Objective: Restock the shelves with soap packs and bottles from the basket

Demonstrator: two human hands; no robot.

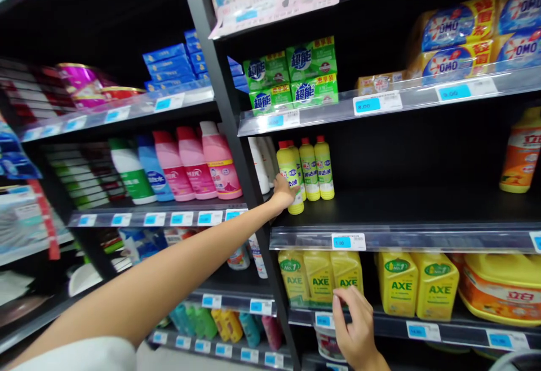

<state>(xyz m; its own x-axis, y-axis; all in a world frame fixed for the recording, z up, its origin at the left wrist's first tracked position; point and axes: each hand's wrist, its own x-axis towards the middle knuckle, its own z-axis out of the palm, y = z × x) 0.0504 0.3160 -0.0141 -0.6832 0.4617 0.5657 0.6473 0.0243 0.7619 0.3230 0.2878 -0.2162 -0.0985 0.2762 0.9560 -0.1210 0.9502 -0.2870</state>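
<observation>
My left hand reaches across to the shelf and is closed around the front yellow dish soap bottle, which has a red cap and stands slightly tilted. Several matching yellow bottles stand behind it and to its right. Lower down, my right hand hangs in front of the shelf edge. Its fingers curl loosely, thumb and index tips close together, with nothing seen between them. Just behind it are yellow AXE bottles.
Above are green soap packs and OMO packs. An orange bottle stands far right. Left of the black upright, pink bottles line another shelf. The shelf lip with price tags runs below the yellow bottles.
</observation>
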